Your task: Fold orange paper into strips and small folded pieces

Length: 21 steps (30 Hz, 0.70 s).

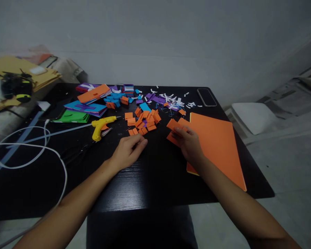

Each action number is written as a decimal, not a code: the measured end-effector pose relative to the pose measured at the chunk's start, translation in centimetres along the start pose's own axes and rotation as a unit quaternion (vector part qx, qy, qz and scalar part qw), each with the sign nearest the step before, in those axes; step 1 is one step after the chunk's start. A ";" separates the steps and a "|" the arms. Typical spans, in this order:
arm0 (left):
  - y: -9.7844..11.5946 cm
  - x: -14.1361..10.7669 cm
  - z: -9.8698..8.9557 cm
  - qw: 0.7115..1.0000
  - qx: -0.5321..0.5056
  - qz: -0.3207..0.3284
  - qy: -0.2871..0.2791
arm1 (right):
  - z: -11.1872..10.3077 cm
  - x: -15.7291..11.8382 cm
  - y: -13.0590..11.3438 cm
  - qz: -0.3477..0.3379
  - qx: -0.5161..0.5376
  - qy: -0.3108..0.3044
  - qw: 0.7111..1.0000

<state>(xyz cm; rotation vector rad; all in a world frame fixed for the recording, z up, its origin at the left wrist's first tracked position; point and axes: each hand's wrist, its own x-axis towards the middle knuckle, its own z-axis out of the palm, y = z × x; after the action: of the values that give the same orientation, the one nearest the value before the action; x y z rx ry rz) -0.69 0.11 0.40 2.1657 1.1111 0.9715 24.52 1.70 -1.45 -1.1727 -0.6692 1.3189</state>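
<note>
My right hand (188, 140) holds several orange paper pieces (173, 124) over the table, at the left edge of a stack of large orange sheets (215, 145). My left hand (129, 148) rests on the black table with its fingers curled; whether anything is in them is hidden. Just beyond it lies a pile of small folded orange pieces (151, 119), with some blue and purple among them. A yellow glue gun (101, 127) lies to the left of that pile, its nozzle towards the right.
Scissors (76, 152) and a looping white cable (64, 166) lie on the left. Folded coloured papers (94, 94) are stacked at the back left. White and purple scraps (171, 100) lie at the back, with a phone (206, 97) at the back right corner. A white stool (251, 116) stands beyond.
</note>
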 end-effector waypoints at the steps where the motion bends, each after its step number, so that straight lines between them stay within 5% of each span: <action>1: 0.0 -0.1 -0.1 1.000 0.003 0.003 0.018 | -0.1 0.1 0.0 -0.004 0.003 0.008 1.000; 11: -1.5 0.7 -0.9 0.950 -0.064 -0.068 0.297 | -1.3 2.0 -0.2 -0.046 0.027 0.062 0.997; 15: -2.1 1.2 -0.8 0.952 -0.018 -0.044 0.304 | -1.1 1.7 -0.2 -0.056 -0.004 0.038 0.998; 21: -1.6 0.6 -0.2 0.963 -0.103 -0.073 0.239 | -0.6 1.3 -0.1 -0.060 -0.032 0.023 0.997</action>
<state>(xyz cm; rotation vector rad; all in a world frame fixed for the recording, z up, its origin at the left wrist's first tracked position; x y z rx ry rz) -1.32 1.49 -0.38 1.6995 1.2950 1.5162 25.38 2.83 -1.87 -1.1913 -0.7426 1.1738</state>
